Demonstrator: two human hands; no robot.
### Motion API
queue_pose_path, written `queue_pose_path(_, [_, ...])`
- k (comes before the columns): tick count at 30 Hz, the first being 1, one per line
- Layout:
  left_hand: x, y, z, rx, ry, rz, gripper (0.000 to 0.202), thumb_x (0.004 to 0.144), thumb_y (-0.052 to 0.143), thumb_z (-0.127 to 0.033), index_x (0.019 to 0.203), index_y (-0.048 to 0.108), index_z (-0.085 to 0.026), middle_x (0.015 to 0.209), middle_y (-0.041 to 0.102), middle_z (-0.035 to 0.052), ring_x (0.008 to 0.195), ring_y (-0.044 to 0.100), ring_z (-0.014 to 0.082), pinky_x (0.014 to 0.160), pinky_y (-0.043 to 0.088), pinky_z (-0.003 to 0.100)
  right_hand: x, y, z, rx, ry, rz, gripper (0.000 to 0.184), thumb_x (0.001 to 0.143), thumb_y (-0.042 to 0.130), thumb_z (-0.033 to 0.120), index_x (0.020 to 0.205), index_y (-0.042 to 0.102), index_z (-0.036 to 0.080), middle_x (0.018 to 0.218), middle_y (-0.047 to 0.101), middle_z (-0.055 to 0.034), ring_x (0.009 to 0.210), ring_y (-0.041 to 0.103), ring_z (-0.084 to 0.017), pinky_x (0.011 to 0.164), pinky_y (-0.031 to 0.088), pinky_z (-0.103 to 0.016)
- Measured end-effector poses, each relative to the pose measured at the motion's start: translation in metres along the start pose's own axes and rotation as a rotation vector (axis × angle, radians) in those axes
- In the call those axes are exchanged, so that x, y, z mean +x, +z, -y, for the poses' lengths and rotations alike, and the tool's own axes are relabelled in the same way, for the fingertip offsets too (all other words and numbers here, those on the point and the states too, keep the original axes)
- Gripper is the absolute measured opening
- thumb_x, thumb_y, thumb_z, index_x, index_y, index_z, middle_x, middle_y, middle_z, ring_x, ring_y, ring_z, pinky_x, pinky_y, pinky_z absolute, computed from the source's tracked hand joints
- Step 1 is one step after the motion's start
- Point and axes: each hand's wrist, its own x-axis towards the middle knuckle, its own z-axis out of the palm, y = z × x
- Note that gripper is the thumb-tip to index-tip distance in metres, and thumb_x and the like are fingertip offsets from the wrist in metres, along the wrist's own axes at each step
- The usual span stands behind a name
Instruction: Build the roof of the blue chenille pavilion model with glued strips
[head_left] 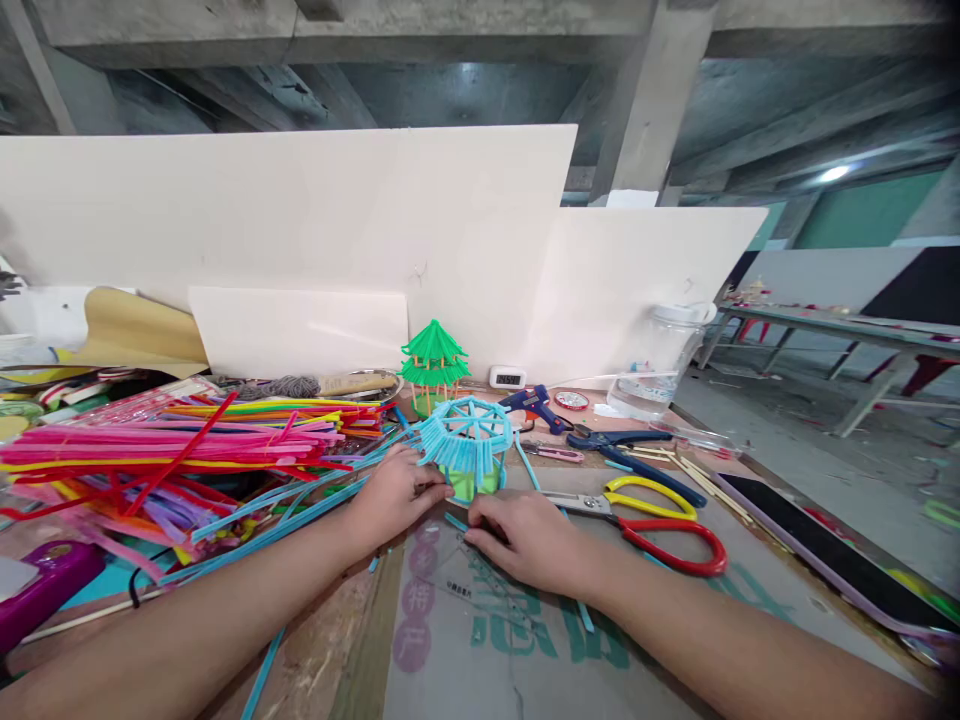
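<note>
In the middle of the table stands a small pavilion model (469, 440) with a light-blue pipe-cleaner roof frame and a green lower part. My left hand (397, 495) is closed at its left side, thumb and fingers at the base. On the front right, my right hand (521, 535) is curled with its fingertips against the base; the hand hides part of what they touch. A short blue pipe-cleaner piece (455, 523) lies between the hands. Just behind stands a finished-looking green two-tiered pavilion (433, 365) on thin sticks.
Left lies a heap of colourful pipe cleaners (172, 445). Scissors (667, 535), pliers (637, 455) and a blue glue gun (536, 405) lie right. A small digital timer (508, 378), a clear plastic jug (660, 360) and a phone (832, 550) are farther out. White boards (300, 210) stand behind.
</note>
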Motion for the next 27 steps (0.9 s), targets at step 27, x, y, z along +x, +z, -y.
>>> queue_pose_path(27, [0.0,0.001,-0.003,0.057,0.017,0.027,0.022,0.094,0.048,-0.029,0.084,0.064,-0.017,0.089,0.068,0.0054,0.085,0.06,0.0207,0.079,0.041,0.033,-0.037,-0.053,-0.021,-0.683,-0.493,-0.299,0.023,0.093,0.052,0.023,0.071,0.055,0.018,0.062,0.053,-0.0007,0.062,0.045,-0.015,0.064,0.031,-0.032])
